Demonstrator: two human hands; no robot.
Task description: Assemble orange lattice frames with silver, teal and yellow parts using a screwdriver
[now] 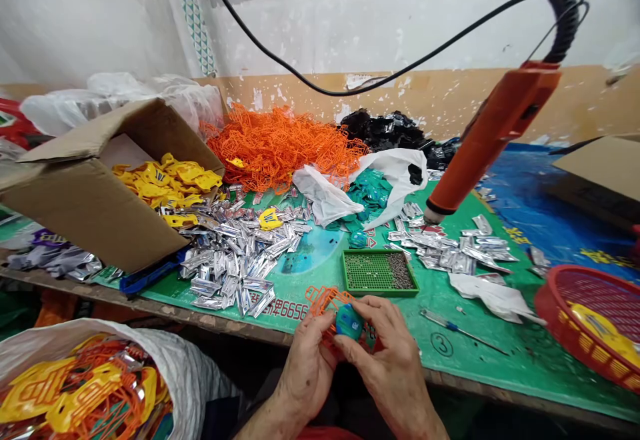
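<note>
My left hand [307, 363] and my right hand [387, 353] meet at the table's front edge. Together they pinch a small teal plastic piece [349, 321] set against an orange plastic frame [323, 301]. The left fingers grip the frame's side, and the right fingers close round the teal piece from the right. Just beyond them sits a green tray [379, 272] holding small screws.
An orange electric screwdriver [493, 133] hangs above the table on a coiled cable. A heap of orange frames [283, 143], silver foil pieces [235, 253], a cardboard box [95, 187] of yellow parts, a red basket [590, 327] and a hand screwdriver [463, 330] lie around.
</note>
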